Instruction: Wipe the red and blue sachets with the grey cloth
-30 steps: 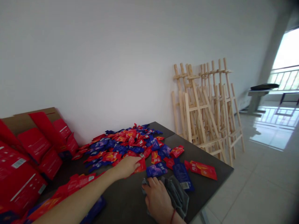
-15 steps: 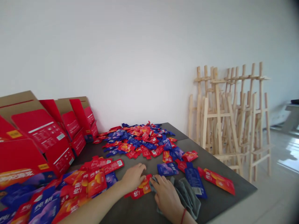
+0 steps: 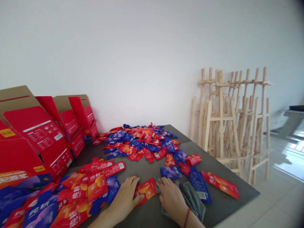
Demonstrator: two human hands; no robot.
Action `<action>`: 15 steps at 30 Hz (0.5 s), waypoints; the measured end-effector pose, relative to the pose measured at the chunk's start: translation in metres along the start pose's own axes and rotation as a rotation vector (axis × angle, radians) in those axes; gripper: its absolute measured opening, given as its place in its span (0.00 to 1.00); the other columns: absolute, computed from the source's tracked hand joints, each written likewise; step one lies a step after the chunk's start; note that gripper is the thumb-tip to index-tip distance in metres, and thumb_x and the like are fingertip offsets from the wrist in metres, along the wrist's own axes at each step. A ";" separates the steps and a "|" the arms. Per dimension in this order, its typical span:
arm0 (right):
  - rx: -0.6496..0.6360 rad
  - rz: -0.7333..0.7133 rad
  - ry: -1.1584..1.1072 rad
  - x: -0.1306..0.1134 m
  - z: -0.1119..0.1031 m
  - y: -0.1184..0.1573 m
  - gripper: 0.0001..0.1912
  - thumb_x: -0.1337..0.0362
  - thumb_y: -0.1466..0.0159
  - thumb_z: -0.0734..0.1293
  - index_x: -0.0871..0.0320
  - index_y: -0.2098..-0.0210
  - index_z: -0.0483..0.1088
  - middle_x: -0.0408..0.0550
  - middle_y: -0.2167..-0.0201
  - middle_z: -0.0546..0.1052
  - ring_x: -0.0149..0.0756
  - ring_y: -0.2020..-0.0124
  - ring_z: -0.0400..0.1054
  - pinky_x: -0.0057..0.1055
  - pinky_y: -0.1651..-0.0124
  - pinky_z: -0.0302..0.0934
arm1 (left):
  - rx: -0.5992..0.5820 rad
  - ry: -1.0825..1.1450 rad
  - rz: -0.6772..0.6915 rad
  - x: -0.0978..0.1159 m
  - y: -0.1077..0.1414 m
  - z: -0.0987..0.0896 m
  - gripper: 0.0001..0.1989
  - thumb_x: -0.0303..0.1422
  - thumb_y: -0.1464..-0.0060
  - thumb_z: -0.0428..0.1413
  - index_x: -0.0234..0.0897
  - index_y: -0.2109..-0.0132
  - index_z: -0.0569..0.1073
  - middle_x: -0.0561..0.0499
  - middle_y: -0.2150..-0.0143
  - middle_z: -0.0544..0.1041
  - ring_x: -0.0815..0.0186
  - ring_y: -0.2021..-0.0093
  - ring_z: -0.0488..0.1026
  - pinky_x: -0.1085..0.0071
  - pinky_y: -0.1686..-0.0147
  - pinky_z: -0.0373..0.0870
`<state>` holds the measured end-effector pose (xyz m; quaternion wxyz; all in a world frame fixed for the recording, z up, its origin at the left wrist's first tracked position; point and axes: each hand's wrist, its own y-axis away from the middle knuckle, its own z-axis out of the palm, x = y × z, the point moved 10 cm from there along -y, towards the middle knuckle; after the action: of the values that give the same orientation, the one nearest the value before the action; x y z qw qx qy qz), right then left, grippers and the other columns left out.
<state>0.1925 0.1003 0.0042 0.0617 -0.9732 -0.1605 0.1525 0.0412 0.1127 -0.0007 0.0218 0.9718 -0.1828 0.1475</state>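
Observation:
A red pouch [image 3: 147,189] with an orange fruit print lies flat on the table between my hands. My left hand [image 3: 125,196] holds its left end, thumb on the near side and fingers on the far side. My right hand [image 3: 171,194] grips a grey cloth [image 3: 193,199], a bunched corner of it touching the pouch's right end. The rest of the cloth spreads under and to the right of that hand. Just beyond, a blue pouch [image 3: 171,172] lies flat. Another blue pouch [image 3: 199,185] sits right of the cloth, beside a long red pouch [image 3: 223,185].
Red and blue pouches are heaped at the back [image 3: 142,141] of the dark table [image 3: 228,202], with another pile [image 3: 78,193] at the left front. Open red cartons [image 3: 45,136] line the left side against the wall. Wooden easels [image 3: 220,123] stand beyond the table's right edge.
My left hand has come down and back toward me onto the left end of the red pouch, uncovering its middle. My right hand stays on the cloth, shifted slightly right.

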 end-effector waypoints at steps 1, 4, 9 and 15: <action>0.013 0.032 -0.007 0.006 -0.002 0.003 0.24 0.74 0.44 0.58 0.58 0.49 0.69 0.52 0.50 0.70 0.42 0.51 0.63 0.35 0.49 0.57 | 0.019 -0.007 -0.053 -0.006 0.001 -0.005 0.25 0.40 0.48 0.54 0.32 0.45 0.68 0.39 0.44 0.68 0.54 0.43 0.63 0.60 0.43 0.58; 0.090 0.098 -0.071 0.016 -0.016 0.011 0.26 0.75 0.45 0.57 0.59 0.47 0.67 0.52 0.50 0.70 0.41 0.49 0.62 0.35 0.46 0.55 | 0.016 -0.053 -0.148 -0.016 0.004 -0.013 0.16 0.36 0.54 0.57 0.32 0.58 0.71 0.41 0.54 0.72 0.52 0.51 0.67 0.60 0.51 0.63; 0.198 0.015 -0.183 -0.007 -0.038 0.016 0.22 0.77 0.45 0.58 0.54 0.54 0.69 0.47 0.47 0.67 0.38 0.46 0.60 0.31 0.44 0.54 | -0.068 0.167 -0.155 -0.008 -0.013 0.001 0.09 0.27 0.60 0.56 0.37 0.68 0.65 0.49 0.65 0.73 0.60 0.62 0.71 0.68 0.64 0.65; 0.117 -0.193 -0.094 -0.045 -0.011 0.009 0.19 0.71 0.37 0.59 0.47 0.50 0.69 0.43 0.46 0.68 0.39 0.49 0.61 0.33 0.46 0.54 | -0.333 0.817 -0.116 0.024 -0.024 0.056 0.15 0.27 0.57 0.50 0.37 0.58 0.64 0.59 0.76 0.72 0.74 0.86 0.61 0.79 0.86 0.53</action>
<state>0.1581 0.0763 0.0260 0.1250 -0.9398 -0.2471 0.2003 0.0866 0.1218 -0.0470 0.2568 0.8255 -0.1257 0.4866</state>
